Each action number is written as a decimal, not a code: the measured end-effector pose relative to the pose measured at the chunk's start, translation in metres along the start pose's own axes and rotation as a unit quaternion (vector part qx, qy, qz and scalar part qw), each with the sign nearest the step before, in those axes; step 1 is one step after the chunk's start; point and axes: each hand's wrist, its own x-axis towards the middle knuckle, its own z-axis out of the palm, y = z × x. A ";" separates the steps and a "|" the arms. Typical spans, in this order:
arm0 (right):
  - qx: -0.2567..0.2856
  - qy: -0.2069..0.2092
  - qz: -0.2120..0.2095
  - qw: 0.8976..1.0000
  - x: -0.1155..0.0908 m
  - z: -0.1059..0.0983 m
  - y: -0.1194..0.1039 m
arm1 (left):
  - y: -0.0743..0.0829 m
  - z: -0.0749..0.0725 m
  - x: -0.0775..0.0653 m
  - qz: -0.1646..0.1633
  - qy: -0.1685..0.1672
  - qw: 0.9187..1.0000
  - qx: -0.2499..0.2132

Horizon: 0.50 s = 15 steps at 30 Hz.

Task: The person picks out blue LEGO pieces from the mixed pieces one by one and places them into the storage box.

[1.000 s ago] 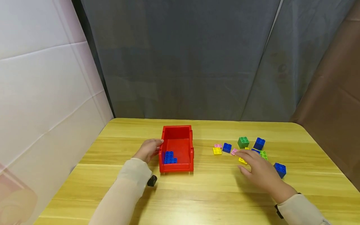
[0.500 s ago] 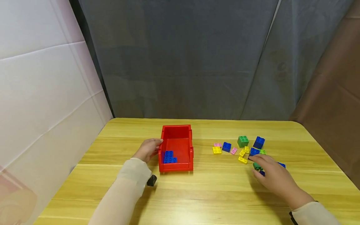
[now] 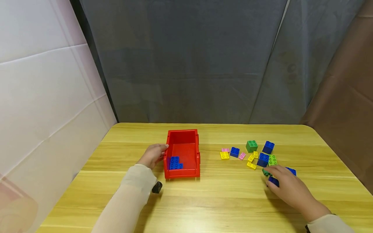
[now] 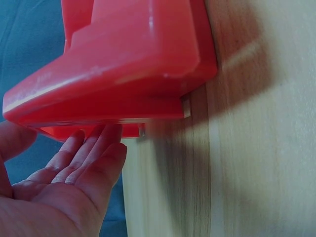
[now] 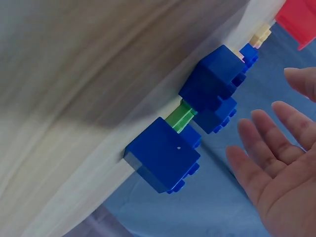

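My left hand (image 3: pixel 153 155) holds the left side of a red plastic bin (image 3: pixel 186 152). In the left wrist view the thumb lies at the rim and the fingers (image 4: pixel 106 148) reach under the side wall. Blue toy bricks (image 3: pixel 175 163) lie in the bin's near left corner. My right hand (image 3: pixel 288 187) hovers with loosely bent, spread fingers over a dark green brick (image 3: pixel 265 172) and a dark blue brick (image 3: pixel 274 181), partly hiding them. The right wrist view shows its fingers (image 5: pixel 264 138) apart from a large blue brick (image 5: pixel 165 153), with nothing between them.
Yellow bricks (image 3: pixel 252 166), a green brick (image 3: pixel 252 146), a light green brick (image 3: pixel 272 160), pink bricks (image 3: pixel 242 156) and several blue bricks (image 3: pixel 263 159) lie scattered on the right of the wooden table (image 3: pixel 204 207). A grey curtain (image 3: pixel 186 64) hangs behind the table.
My right hand has moved right and nearer, off the yellow and light green bricks and over the dark green and dark blue ones. The left hand and bin stay put.
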 end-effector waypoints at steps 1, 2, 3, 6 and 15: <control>0.000 -0.002 0.001 1.000 0.000 0.000 0.001 | 0.000 0.000 0.000 0.001 -0.001 1.000 -0.001; 0.002 -0.004 0.003 1.000 -0.001 0.000 0.001 | 0.000 0.000 0.000 0.001 0.000 1.000 -0.001; 0.003 -0.007 0.006 1.000 -0.001 0.001 0.002 | 0.000 0.000 0.000 0.002 0.000 1.000 -0.002; 0.002 -0.016 0.012 1.000 -0.001 0.001 0.004 | -0.001 0.000 0.000 0.005 -0.002 1.000 -0.003; -0.012 -0.041 0.028 0.999 -0.003 0.004 0.009 | 0.000 0.001 0.000 0.010 -0.001 1.000 -0.002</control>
